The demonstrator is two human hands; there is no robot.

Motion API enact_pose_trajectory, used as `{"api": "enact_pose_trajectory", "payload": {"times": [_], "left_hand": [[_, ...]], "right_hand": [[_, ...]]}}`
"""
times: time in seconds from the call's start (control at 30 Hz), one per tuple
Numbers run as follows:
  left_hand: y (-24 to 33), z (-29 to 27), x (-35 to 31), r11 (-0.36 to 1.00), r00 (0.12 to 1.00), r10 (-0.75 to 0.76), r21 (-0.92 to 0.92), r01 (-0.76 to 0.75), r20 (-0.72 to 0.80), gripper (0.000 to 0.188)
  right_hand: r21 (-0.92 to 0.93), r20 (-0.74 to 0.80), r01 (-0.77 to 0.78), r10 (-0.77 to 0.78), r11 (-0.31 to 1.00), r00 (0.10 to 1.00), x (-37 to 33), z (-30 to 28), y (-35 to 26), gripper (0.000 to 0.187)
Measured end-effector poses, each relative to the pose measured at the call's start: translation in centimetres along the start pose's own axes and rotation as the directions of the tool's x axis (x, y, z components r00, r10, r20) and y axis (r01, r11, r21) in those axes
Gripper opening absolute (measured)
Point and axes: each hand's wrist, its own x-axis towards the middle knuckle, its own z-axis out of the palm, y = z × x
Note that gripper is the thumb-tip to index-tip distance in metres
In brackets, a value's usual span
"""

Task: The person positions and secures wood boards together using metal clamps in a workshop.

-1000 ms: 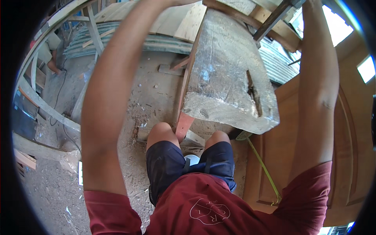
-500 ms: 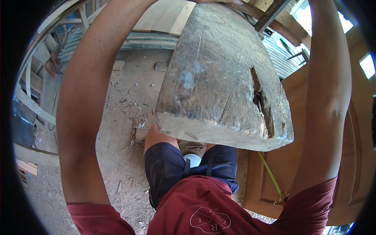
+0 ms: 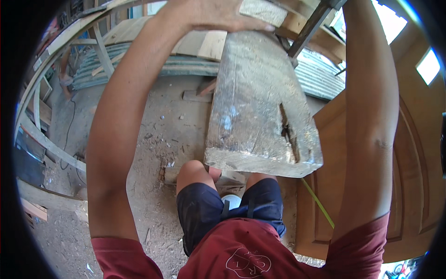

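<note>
A thick, weathered wooden plank (image 3: 255, 97) stretches away in front of me, its near end above my knees and a long dark split near its right side. My left hand (image 3: 216, 15) is at the plank's far end, closed about a pale wood block (image 3: 264, 12); one digit lies straight along the near side, the others are hidden. A dark metal bar (image 3: 310, 30), looking like part of a clamp, slants up right of the block. My right forearm (image 3: 370, 83) reaches up toward the bar's upper end, but the hand is beyond the top edge.
A brown panelled door (image 3: 362, 176) leans at the right, with a yellow-green strip (image 3: 318, 202) beside it. Corrugated sheets (image 3: 186, 66) and boards lie behind. A wooden frame (image 3: 60, 139) and a cord (image 3: 69, 125) are at left. Another person's hand (image 3: 66, 79) shows far left.
My view has shifted, so the plank appears lower and smaller, and my left hand and the pale block now show. Both arms stay raised. The other person's hand has moved within the view.
</note>
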Motion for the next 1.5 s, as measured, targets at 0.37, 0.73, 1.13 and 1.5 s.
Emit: {"api": "enact_pose_trajectory", "payload": {"times": [0.37,0.73,1.13,1.5], "left_hand": [[1.8,-1.5,-0.2,0.970,0.983,-0.185,-0.159,0.184,0.010,0.118],[1.8,-1.5,-0.4,0.955,0.989,-0.118,-0.282,0.089,-0.087,0.117],[-0.3,1.3,-5.0,0.958,0.947,-0.224,-0.231,0.170,-0.231,0.100],[1.1,0.1,-2.4,0.991,0.987,0.046,0.133,-0.026,-0.152,0.067]], "right_hand": [[0.084,0.027,-0.197,0.196,0.977,0.980,3.4,-2.9,0.0,0.039],[-0.276,-0.184,-0.035,-0.017,0.960,0.983,2.2,0.1,0.4,0.035],[-0.562,-0.259,-0.103,-0.056,0.820,0.964,0.2,0.8,-0.3,0.030],[-0.907,0.207,0.308,-0.333,0.288,0.920,-22.2,3.4,1.3,0.034]]}}
